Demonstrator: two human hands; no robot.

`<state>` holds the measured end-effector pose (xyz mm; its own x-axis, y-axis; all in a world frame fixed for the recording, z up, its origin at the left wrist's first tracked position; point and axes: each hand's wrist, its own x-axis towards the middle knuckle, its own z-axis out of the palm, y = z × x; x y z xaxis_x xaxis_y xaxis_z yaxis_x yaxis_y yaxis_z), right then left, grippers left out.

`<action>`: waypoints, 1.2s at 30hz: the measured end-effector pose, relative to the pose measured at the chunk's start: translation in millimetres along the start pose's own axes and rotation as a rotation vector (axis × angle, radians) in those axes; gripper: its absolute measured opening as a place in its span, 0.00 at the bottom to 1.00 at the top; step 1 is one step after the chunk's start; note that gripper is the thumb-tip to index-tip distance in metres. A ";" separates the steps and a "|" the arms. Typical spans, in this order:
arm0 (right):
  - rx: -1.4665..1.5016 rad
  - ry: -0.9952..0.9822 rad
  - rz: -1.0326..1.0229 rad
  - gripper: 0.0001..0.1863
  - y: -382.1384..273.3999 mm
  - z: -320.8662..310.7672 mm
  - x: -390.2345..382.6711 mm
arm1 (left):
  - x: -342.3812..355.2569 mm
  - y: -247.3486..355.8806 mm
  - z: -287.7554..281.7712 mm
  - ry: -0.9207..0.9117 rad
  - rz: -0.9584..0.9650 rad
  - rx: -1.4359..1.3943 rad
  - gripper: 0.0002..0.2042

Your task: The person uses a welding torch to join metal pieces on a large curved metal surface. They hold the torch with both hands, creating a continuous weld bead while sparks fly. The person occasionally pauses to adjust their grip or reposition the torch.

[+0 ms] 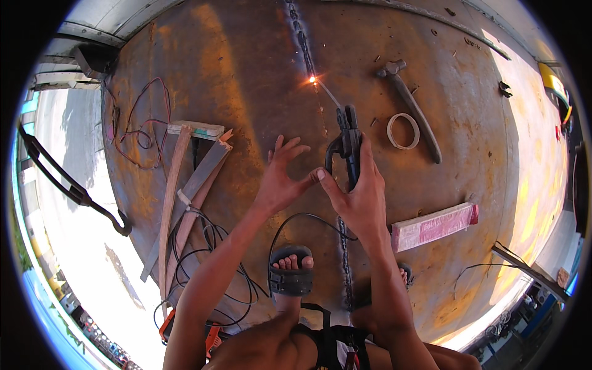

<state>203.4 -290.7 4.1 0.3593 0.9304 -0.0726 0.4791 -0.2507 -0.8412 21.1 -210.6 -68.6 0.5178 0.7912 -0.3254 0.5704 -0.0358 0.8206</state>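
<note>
A black electrode holder (350,139) is gripped in my right hand (364,191), with a thin rod (332,94) clamped in its jaws. The rod's tip glows with a bright arc (312,80) on a weld seam (299,37) that runs along the rusty steel plate (246,80). My left hand (283,169) is open just left of the holder, fingers spread, its thumb at or very near my right thumb. A black cable (290,217) loops below my hands, and more seam (344,259) shows beneath them.
At right lie a hammer (410,108), a ring (402,131) and a pink box (431,225). Wood strips (179,185), wires (145,139) and coiled cable (234,253) lie left. A black hooked bar (74,185) crosses the left edge. My sandalled foot (290,277) stands below my hands.
</note>
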 end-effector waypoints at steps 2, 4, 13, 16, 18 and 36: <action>0.008 0.001 -0.009 0.52 -2.3 0.3 1.1 | 0.8 -4.5 0.7 0.016 0.001 -0.039 0.38; 0.011 0.000 -0.012 0.51 -3.3 0.4 2.0 | 1.1 -7.1 1.4 0.023 0.000 -0.055 0.41; -0.002 -0.014 0.001 0.53 0.4 0.5 2.9 | 1.9 -8.4 2.1 0.017 -0.001 -0.080 0.41; -0.009 -0.015 -0.006 0.53 1.7 0.9 3.5 | 1.9 -9.2 2.3 0.016 0.002 -0.072 0.41; -0.017 -0.012 -0.012 0.53 1.8 0.4 3.9 | 2.3 -8.8 2.5 0.012 0.003 -0.070 0.41; -0.010 -0.041 -0.009 0.53 0.1 -1.2 6.3 | 1.8 -2.9 -1.4 -0.001 -0.024 -0.113 0.43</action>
<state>206.7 -285.1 4.2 0.3219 0.9428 -0.0868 0.4904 -0.2445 -0.8365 19.5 -208.3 -70.9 0.5056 0.7903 -0.3462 0.5072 0.0523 0.8602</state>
